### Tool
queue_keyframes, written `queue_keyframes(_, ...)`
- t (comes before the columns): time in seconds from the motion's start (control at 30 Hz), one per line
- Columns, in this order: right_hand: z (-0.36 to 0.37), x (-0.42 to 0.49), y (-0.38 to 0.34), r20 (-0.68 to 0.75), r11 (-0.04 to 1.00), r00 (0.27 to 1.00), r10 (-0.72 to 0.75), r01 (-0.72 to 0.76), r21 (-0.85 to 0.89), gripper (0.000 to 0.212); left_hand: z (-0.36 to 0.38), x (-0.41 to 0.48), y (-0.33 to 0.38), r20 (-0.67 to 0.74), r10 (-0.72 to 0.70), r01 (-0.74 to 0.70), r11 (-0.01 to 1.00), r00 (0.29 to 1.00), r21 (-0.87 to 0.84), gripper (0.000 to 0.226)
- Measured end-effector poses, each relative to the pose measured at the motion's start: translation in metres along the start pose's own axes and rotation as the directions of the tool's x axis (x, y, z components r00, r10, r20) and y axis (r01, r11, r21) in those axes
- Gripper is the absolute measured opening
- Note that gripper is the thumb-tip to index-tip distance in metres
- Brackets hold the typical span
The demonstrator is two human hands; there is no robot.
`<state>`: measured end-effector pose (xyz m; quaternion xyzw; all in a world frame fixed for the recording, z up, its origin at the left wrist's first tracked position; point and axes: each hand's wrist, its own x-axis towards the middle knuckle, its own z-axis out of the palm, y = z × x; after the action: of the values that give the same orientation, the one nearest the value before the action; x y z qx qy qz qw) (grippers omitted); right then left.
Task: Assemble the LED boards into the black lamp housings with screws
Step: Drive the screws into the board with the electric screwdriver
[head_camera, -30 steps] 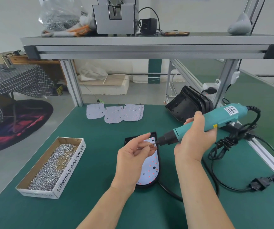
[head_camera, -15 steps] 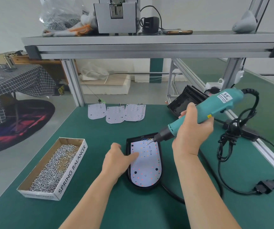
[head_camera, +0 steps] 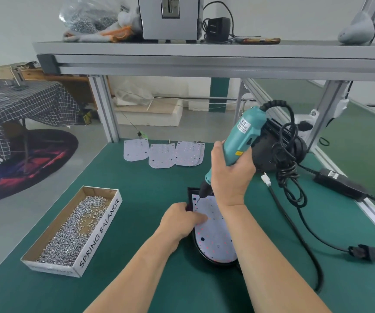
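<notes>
A white LED board (head_camera: 215,236) lies inside a black lamp housing (head_camera: 191,197) on the green mat in front of me. My left hand (head_camera: 179,220) rests on the housing's left edge, with its fingers pressing on the board. My right hand (head_camera: 231,175) grips a teal electric screwdriver (head_camera: 243,136), held nearly upright. Its bit tip touches the board's far left corner. Whether a screw sits under the bit is hidden.
A cardboard box of screws (head_camera: 73,231) stands at the left. Spare LED boards (head_camera: 164,152) lie at the back of the mat. Black housings (head_camera: 279,150) are stacked at the back right, behind the screwdriver's coiled cord (head_camera: 288,163). A power adapter (head_camera: 340,184) lies at the right edge.
My right hand swung the screwdriver from slanted to nearly upright and lowered its bit onto the board's far left corner. My left hand left the bit tip and came down onto the housing and board.
</notes>
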<state>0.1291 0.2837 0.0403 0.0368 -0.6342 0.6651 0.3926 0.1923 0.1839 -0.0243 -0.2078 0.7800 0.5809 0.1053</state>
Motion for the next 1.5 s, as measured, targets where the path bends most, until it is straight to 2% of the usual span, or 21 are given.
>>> queue_keyframes(0.1,0.006,-0.002,0.008,0.016,1.000,1.000,0.009,-0.009,-0.012,0.028,0.000,0.001,0.000,0.011,-0.003,0.003,1.000,1.000,-0.022,0.038)
queue_keyframes(0.43,0.009,-0.003,0.014,0.045,0.998,0.999,-0.016,0.018,-0.054,0.026,0.001,0.005,-0.003,0.021,0.026,-0.025,0.999,0.999,-0.046,0.043)
queue_keyframes(0.57,0.012,-0.004,0.015,0.088,0.997,0.995,-0.038,0.044,-0.062,0.025,0.002,0.005,-0.005,0.002,0.029,-0.029,0.999,1.000,-0.040,0.037)
queue_keyframes(0.8,0.015,-0.006,0.016,0.160,0.995,0.987,0.019,-0.003,-0.101,0.028,0.003,0.003,-0.006,-0.004,0.034,-0.034,0.999,0.999,-0.037,0.043)
queue_keyframes(0.93,0.009,-0.010,0.014,0.140,0.997,0.990,0.011,0.000,-0.077,0.026,0.001,0.002,-0.004,0.006,0.036,-0.036,0.999,0.999,-0.038,0.038)
queue_keyframes(1.03,-0.003,-0.003,0.008,0.107,1.000,0.994,0.015,-0.016,0.004,0.032,0.000,0.004,-0.004,0.021,0.029,-0.028,0.999,0.999,-0.047,0.049)
queue_keyframes(1.13,-0.024,0.022,0.002,-0.019,0.996,0.997,0.072,-0.071,0.047,0.023,0.000,0.003,-0.004,0.035,0.036,-0.034,0.998,0.999,-0.044,0.062)
queue_keyframes(1.23,-0.062,0.053,0.013,-0.084,0.989,0.992,0.098,-0.106,-0.100,0.033,-0.001,0.001,-0.003,0.044,0.040,-0.038,0.998,0.998,-0.042,0.058)
queue_keyframes(1.33,-0.111,0.079,0.034,-0.122,0.919,0.984,0.130,-0.166,-0.358,0.048,-0.001,0.001,-0.002,0.050,0.044,-0.041,0.997,0.998,-0.061,0.051)
queue_keyframes(1.4,-0.143,0.094,0.048,-0.153,0.809,0.971,0.184,-0.238,-0.537,0.054,-0.002,0.001,-0.002,0.056,0.044,-0.040,0.997,0.997,-0.066,0.049)
queue_keyframes(1.5,-0.185,0.112,0.062,-0.118,0.591,0.920,0.373,-0.334,-0.735,0.055,-0.003,0.003,-0.004,0.063,0.047,-0.042,0.996,0.997,-0.079,0.042)
